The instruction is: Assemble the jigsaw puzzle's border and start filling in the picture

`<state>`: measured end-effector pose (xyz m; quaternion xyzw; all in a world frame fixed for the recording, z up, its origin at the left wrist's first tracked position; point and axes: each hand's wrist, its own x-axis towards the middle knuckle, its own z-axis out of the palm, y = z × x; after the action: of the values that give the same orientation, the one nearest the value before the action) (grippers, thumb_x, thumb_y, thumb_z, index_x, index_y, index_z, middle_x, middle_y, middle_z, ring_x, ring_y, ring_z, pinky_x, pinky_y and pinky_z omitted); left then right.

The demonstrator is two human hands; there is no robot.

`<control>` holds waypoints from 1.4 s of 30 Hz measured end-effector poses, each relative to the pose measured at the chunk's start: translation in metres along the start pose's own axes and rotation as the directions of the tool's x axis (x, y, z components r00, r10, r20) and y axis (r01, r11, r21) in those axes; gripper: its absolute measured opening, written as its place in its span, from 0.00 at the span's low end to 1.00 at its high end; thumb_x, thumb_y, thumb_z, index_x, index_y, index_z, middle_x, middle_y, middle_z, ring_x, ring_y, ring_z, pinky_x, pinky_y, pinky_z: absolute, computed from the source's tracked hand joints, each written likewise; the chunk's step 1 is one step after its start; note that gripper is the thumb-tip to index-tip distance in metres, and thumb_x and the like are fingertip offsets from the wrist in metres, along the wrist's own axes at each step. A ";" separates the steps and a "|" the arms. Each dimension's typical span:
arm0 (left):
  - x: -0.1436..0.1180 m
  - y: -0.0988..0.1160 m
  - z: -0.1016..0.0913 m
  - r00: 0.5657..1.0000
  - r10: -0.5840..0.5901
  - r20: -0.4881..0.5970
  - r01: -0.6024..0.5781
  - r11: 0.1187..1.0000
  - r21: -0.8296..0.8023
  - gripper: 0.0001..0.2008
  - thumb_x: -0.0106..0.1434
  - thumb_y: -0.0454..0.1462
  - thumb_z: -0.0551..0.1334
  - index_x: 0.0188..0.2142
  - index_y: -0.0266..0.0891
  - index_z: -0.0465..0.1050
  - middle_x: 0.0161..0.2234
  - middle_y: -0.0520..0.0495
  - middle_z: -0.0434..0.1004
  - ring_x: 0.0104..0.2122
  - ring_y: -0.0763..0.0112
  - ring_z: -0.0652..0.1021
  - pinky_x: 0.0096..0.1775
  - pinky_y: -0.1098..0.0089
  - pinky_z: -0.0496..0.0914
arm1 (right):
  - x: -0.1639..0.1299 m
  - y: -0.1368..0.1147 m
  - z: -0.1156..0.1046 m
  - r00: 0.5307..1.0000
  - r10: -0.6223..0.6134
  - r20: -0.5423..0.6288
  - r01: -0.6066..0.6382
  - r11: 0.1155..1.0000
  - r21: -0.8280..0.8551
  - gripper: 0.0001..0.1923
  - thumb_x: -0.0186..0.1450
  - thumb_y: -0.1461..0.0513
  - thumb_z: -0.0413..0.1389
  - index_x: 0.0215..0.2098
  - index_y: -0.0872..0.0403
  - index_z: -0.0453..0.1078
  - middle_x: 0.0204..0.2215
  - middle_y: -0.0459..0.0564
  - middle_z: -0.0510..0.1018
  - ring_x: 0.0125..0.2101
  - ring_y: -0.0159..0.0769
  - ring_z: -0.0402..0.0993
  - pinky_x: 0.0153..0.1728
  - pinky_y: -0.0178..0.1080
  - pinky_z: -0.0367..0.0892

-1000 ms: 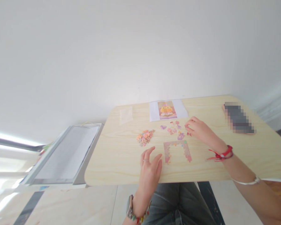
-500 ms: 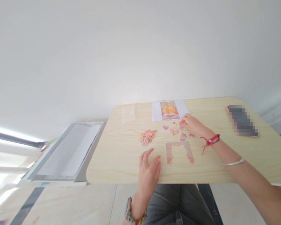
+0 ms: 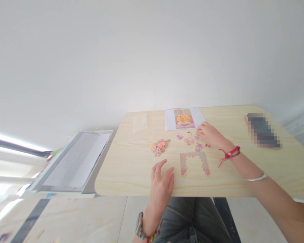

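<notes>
- Wooden table (image 3: 131,175) holds everything; the left hand (image 3: 162,184) rests flat and loose near its front edge.
- Just beside it lies a half-made puzzle frame (image 3: 194,162).
- Farther off, the right hand (image 3: 210,134) touches loose puzzle pieces (image 3: 191,140); its grip cannot be told.
- Farthest lies a picture sheet (image 3: 183,118).

Phone (image 3: 262,135) pixelated; right hand (image 3: 209,134) fingertips hide pcs.

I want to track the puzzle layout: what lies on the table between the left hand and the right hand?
In the head view, the partly built puzzle frame lies between the left hand and right hand, with a few loose pieces by the right fingers.
</notes>
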<state>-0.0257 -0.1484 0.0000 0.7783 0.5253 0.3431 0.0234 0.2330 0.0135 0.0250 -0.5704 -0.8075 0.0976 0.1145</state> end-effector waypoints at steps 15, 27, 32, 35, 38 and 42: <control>-0.002 -0.002 -0.001 1.000 -0.021 -0.008 0.021 1.000 0.020 0.09 0.61 0.31 0.55 0.38 0.41 0.72 0.50 0.41 0.62 0.49 0.58 0.65 0.46 0.54 0.71 | 0.006 -0.030 0.007 0.997 0.072 -0.004 -0.072 0.996 -0.052 0.12 0.63 0.63 0.48 0.26 0.56 0.70 0.32 0.54 0.71 0.31 0.36 0.69 0.34 0.37 0.60; -0.001 0.000 0.001 1.000 -0.007 0.011 0.007 1.000 0.009 0.09 0.61 0.30 0.56 0.39 0.40 0.72 0.51 0.41 0.61 0.50 0.58 0.64 0.46 0.54 0.70 | -0.020 -0.012 0.002 0.997 -0.056 -0.052 0.059 0.996 0.063 0.07 0.62 0.63 0.50 0.31 0.56 0.69 0.33 0.52 0.69 0.33 0.37 0.69 0.37 0.37 0.62; -0.002 0.000 0.001 1.000 -0.013 0.027 0.012 1.000 0.008 0.09 0.61 0.31 0.56 0.39 0.41 0.72 0.51 0.41 0.61 0.50 0.58 0.65 0.46 0.53 0.70 | -0.025 -0.010 -0.005 1.000 0.015 0.000 -0.015 1.000 0.015 0.10 0.63 0.64 0.47 0.29 0.56 0.69 0.32 0.52 0.70 0.30 0.35 0.69 0.34 0.36 0.62; -0.003 -0.001 0.001 1.000 -0.015 0.020 0.015 1.000 0.005 0.09 0.61 0.30 0.55 0.39 0.41 0.72 0.51 0.41 0.62 0.50 0.58 0.65 0.46 0.54 0.71 | -0.028 -0.009 -0.008 0.999 0.048 0.004 -0.048 0.999 0.020 0.12 0.64 0.65 0.46 0.29 0.56 0.70 0.32 0.52 0.70 0.28 0.34 0.69 0.32 0.36 0.62; -0.003 -0.001 0.001 1.000 -0.023 0.009 0.023 1.000 -0.002 0.09 0.61 0.31 0.55 0.38 0.41 0.72 0.51 0.41 0.62 0.50 0.58 0.65 0.46 0.54 0.70 | -0.032 -0.012 -0.008 0.999 -0.006 -0.041 0.009 0.997 0.075 0.10 0.62 0.66 0.48 0.33 0.55 0.71 0.34 0.52 0.71 0.33 0.37 0.69 0.36 0.37 0.63; -0.002 -0.001 0.001 1.000 -0.012 0.023 0.012 1.000 0.002 0.09 0.61 0.31 0.55 0.39 0.41 0.72 0.51 0.41 0.61 0.50 0.58 0.65 0.46 0.54 0.70 | -0.036 -0.020 -0.002 0.998 -0.068 0.014 0.066 0.990 0.121 0.09 0.61 0.65 0.49 0.30 0.54 0.71 0.33 0.52 0.71 0.35 0.38 0.69 0.39 0.38 0.63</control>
<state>-0.0264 -0.1495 -0.0020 0.7791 0.5299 0.3336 0.0306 0.2275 -0.0273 0.0304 -0.5342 -0.8198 0.1476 0.1445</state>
